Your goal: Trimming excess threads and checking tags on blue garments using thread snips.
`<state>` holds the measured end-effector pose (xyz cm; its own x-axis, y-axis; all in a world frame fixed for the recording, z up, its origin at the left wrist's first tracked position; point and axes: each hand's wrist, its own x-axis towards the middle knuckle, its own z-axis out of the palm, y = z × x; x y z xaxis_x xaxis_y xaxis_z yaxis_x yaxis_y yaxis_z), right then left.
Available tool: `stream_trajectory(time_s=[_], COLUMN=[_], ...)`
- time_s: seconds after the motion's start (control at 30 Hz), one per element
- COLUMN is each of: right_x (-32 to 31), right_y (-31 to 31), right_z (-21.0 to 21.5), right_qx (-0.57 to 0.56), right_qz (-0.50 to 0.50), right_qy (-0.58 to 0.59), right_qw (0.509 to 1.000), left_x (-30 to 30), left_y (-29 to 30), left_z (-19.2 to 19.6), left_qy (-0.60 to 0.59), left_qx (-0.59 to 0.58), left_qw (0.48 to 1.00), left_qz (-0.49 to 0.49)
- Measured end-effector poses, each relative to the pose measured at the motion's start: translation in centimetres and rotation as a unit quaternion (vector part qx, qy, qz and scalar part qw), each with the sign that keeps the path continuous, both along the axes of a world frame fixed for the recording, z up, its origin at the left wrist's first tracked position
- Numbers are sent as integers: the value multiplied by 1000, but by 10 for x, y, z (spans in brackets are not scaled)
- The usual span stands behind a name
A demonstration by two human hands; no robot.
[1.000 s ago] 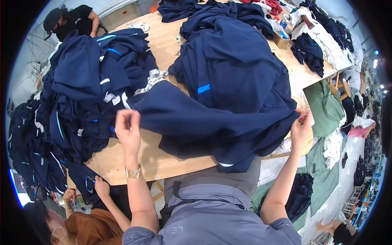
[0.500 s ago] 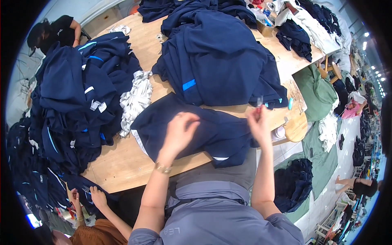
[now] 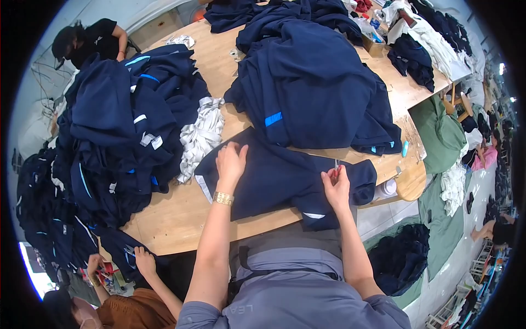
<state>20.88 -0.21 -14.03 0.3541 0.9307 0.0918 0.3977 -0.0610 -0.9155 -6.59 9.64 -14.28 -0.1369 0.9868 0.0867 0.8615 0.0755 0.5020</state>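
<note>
Head camera looks down on a big wooden desk point(image 3: 181, 214) covered with dark blue clothes. One second ago both arms were spread wide, pulling a dark blue garment point(image 3: 285, 178) off the heap toward the near edge. Half a second ago the hands came closer together over it. Now the garment lies mostly flat at the near edge of the desk, right in front of the person, so the spreading looks done and close work on the cloth looks to be starting. The left hand point(image 3: 231, 160) rests on the garment's upper left part with its fingers curled down onto the cloth, pressing rather than gripping. The right hand point(image 3: 335, 183) is pinched shut on a small snipping tool point(image 3: 336, 164), whose thin metal tip pokes up just above the fingers, touching the cloth near its right side. Counting things: one garment under the hands, two large heaps of dark blue clothes, one on the left point(image 3: 115, 137) and one behind point(image 3: 312, 82), and one bundle of grey and white strips point(image 3: 200, 137) between them. Two other people are in view, one at the far left corner point(image 3: 90, 41) and one low at the near left point(image 3: 131, 307).
</note>
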Motion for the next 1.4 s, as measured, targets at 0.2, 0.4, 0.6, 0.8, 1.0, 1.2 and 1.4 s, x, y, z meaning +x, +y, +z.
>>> stream_trajectory(time_s=[0.2,0.4,0.6,0.8,1.0,1.2,1.4], right_x=[0,-7,-33,-43,-35,-47,-34], right_y=[-1,-3,-5,-16,-28,-31,-20], right_z=[2,22,56,73,93,116,107], right_qx=[-4,32,72,48,31,46,283], right_qz=[-13,-15,66,103,111,97,179], right_qy=[28,39,78,129,148,126,-214], right_qw=[1000,999,992,985,982,986,917], left_x=[0,30,55,70,80,83,90], left_y=[7,-33,-104,-109,-108,-108,-110], left_z=[0,52,71,74,101,93,109], left_qy=[-135,-399,-897,-902,-852,-855,-853], left_qx=[-19,192,-246,-309,-281,-197,-207], left_qw=[990,896,351,301,440,476,477], left_qz=[-21,-12,109,24,26,-56,-37])
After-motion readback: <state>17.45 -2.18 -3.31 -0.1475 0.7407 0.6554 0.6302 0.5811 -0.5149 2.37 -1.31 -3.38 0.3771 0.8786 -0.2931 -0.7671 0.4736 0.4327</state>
